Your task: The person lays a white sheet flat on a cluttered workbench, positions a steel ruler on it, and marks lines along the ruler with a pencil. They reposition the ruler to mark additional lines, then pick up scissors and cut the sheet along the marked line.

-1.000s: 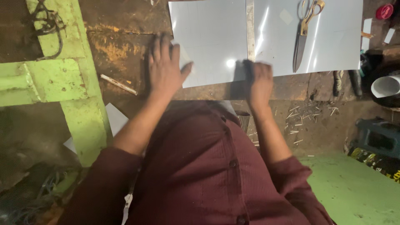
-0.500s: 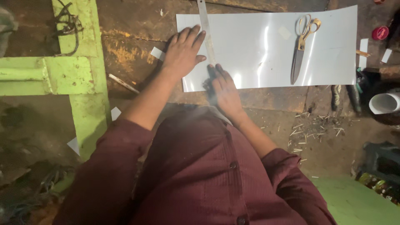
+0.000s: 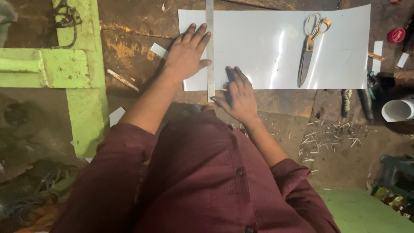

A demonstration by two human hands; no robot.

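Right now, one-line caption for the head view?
Left hand pins ruler on white sheet; right hand rests beside it; scissors lie nearby.

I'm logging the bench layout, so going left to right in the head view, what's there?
Green frame → left hand → ruler → right hand → scissors → red cap.

Gold-handled scissors [image 3: 311, 47] lie on the right, a red lid [image 3: 396, 35] and a white roll [image 3: 397, 110] farther right. A green wooden frame [image 3: 82, 77] stands left; wood splinters [image 3: 330, 138] litter the worn worktop [image 3: 129, 39].
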